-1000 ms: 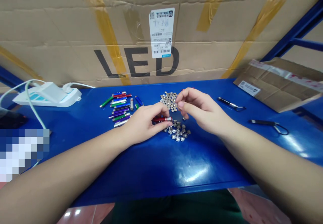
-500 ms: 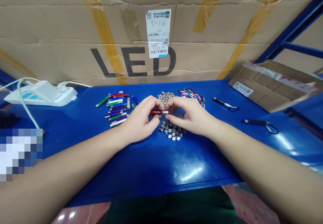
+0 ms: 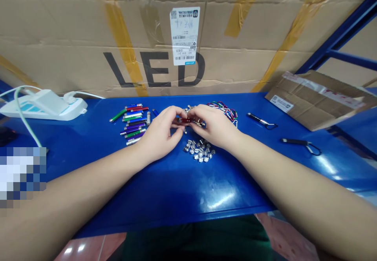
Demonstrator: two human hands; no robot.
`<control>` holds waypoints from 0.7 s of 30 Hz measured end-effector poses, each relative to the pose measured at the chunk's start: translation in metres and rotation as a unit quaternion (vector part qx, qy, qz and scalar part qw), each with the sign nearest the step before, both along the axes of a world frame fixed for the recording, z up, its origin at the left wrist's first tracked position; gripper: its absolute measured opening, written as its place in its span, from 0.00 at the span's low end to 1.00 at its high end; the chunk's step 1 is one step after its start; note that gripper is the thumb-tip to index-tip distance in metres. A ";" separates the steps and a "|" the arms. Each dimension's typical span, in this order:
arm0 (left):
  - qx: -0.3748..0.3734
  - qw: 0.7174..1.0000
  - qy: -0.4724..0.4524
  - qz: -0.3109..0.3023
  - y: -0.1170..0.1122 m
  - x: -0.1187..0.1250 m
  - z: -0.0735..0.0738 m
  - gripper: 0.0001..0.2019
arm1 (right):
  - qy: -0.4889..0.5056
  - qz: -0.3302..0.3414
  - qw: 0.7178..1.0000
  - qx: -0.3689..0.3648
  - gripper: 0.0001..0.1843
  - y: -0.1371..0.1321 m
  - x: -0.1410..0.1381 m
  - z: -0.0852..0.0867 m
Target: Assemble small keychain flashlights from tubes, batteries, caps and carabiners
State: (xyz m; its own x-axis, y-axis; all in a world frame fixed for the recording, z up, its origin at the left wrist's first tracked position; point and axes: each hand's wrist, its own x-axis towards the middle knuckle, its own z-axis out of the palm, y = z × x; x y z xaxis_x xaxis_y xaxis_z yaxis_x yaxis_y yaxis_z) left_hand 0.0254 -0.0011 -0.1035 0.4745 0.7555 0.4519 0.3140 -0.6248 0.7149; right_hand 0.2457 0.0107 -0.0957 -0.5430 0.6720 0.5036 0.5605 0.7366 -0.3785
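Between my two hands lies a slim red metal tube (image 3: pixel 184 120), like a mini flashlight body, over the middle of the table. My left hand (image 3: pixel 161 133) pinches its left part. The fingertips of my right hand (image 3: pixel 219 125) close on its right end, which they partly hide. Just in front is a pile of small shiny silver caps (image 3: pixel 201 151). Behind the hands, small round silver pieces (image 3: pixel 190 107) are mostly covered. Several coloured tubes (image 3: pixel 135 123), green, red, purple, black and silver, lie in a column left of my left hand.
Coloured carabiners (image 3: pixel 224 110) are heaped behind my right hand. Two black pen-like flashlights with clips, one farther back (image 3: pixel 257 119) and one nearer (image 3: pixel 294 141), lie to the right. A cardboard box (image 3: pixel 318 100) stands back right, a white power strip (image 3: pixel 44 106) back left.
Both hands have shifted slightly away from me with the red tube, uncovering more of the silver caps. The tube's silver right end, visible before, is now behind my right fingers.
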 end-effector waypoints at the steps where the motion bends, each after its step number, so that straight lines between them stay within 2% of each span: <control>1: -0.014 1.000 -0.006 -0.004 0.000 0.000 0.000 0.13 | 0.003 -0.001 1.000 0.000 0.07 0.001 0.001 0.000; 4: -0.027 1.000 -0.009 0.013 -0.002 0.000 0.004 0.16 | 0.037 -0.004 0.999 -0.018 0.07 0.001 0.003 0.001; 7: 0.024 0.998 0.030 0.056 -0.003 -0.002 0.010 0.15 | 0.095 -0.025 0.992 -0.075 0.05 0.000 0.006 0.003; 9: 0.067 0.992 0.077 0.071 -0.002 -0.003 0.012 0.11 | 0.107 -0.053 0.987 -0.102 0.05 0.000 0.008 0.003; 13: 0.104 0.983 0.146 0.036 0.001 -0.006 0.012 0.08 | 0.123 -0.078 0.980 -0.136 0.08 0.000 0.014 0.006; 15: 0.105 0.980 0.171 0.010 0.002 -0.007 0.011 0.08 | 0.124 -0.052 0.979 -0.152 0.13 -0.001 0.020 0.009; 18: 0.116 0.971 0.208 -0.009 0.002 -0.007 0.010 0.07 | 0.058 0.010 0.987 -0.148 0.25 -0.006 0.030 0.017; 19: 0.121 0.968 0.218 -0.014 0.002 -0.007 0.010 0.07 | 0.026 0.029 0.990 -0.138 0.27 -0.007 0.034 0.020; 21: 0.129 0.964 0.230 -0.029 0.002 -0.007 0.009 0.08 | -0.031 0.065 0.990 -0.120 0.22 -0.008 0.039 0.025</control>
